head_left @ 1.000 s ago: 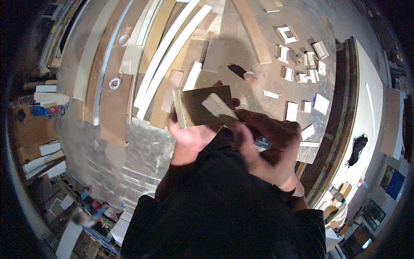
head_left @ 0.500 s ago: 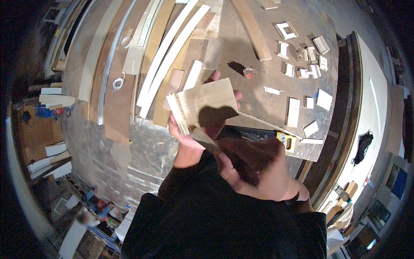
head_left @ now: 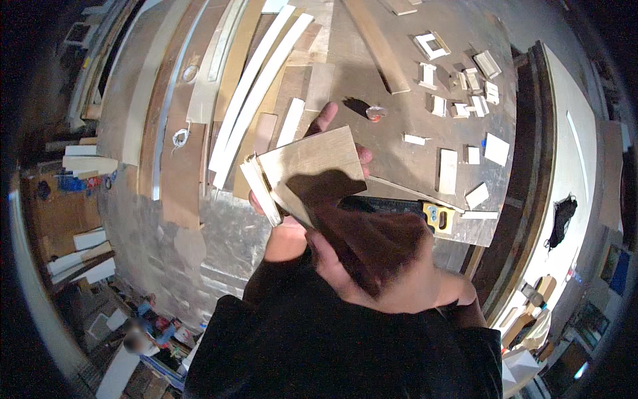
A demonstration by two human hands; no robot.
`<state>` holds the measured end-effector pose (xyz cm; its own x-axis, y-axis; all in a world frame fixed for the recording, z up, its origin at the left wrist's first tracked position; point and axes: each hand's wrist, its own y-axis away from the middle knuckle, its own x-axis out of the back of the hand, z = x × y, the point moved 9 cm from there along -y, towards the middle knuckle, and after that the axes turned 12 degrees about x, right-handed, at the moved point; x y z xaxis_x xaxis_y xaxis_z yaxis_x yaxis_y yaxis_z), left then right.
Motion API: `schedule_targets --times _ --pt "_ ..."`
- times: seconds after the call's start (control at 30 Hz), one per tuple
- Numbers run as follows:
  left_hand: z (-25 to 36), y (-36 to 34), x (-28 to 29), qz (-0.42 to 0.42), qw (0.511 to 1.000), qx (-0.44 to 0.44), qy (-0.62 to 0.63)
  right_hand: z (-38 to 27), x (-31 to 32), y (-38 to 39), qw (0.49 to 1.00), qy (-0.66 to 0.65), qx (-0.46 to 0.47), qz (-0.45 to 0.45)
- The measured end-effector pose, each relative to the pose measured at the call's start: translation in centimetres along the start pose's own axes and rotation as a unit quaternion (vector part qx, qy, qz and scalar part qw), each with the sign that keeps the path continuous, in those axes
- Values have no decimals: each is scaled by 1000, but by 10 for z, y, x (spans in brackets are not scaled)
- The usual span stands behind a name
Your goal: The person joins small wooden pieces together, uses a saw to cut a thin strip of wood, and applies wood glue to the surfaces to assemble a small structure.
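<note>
My left hand (head_left: 286, 241) is wrapped round a small rectangular wooden board (head_left: 325, 153) from beneath, with fingertips showing past its far edge and right side. Along the board's left end runs a narrow pale wooden strip (head_left: 260, 191), with a groove between the two. My right hand (head_left: 385, 256), mostly in shadow, is closed at the board's near edge. Its fingers hide whatever is in them. The hand's dark shadow falls across the board's near half.
A handsaw with a yellow handle (head_left: 438, 217) lies beyond my right hand. Several small wooden pieces (head_left: 480, 105) are scattered at the far right. Long white strips (head_left: 249, 100) and brown boards (head_left: 181, 159) cover the left. A timber length (head_left: 379, 50) lies at the back. Another person (head_left: 139, 336) is at lower left.
My right hand has moved left and closer over the board's near edge, and the pale flat piece seen at its fingers is now hidden. The board has shifted slightly left.
</note>
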<state>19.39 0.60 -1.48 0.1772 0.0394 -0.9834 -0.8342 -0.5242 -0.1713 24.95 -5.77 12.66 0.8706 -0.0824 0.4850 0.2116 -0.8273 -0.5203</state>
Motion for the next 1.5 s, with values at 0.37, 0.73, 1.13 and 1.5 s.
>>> schedule_targets --times 0.37,0.73,1.13,1.5 --pt "-10 -12 0 49 992 -34 -108 -18 39 10 996 5 77 44" --pt "-16 -14 -4 48 985 -50 -158 -22 22 14 996 30 50 -70" --pt "-21 -8 -9 52 978 -54 -197 -35 23 22 995 34 85 -36" --pt "-30 -11 -10 46 969 -62 -233 -43 28 26 991 69 110 -14"
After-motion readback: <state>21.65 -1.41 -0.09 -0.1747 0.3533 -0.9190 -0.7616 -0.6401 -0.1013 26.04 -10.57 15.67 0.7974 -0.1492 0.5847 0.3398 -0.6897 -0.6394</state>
